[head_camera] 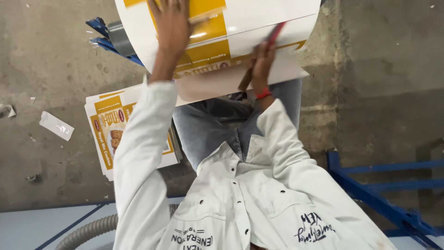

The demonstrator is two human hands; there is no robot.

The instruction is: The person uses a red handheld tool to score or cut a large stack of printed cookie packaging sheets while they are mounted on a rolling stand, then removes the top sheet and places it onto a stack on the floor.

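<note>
While hands grip: sheet stack [108,129] nearby
</note>
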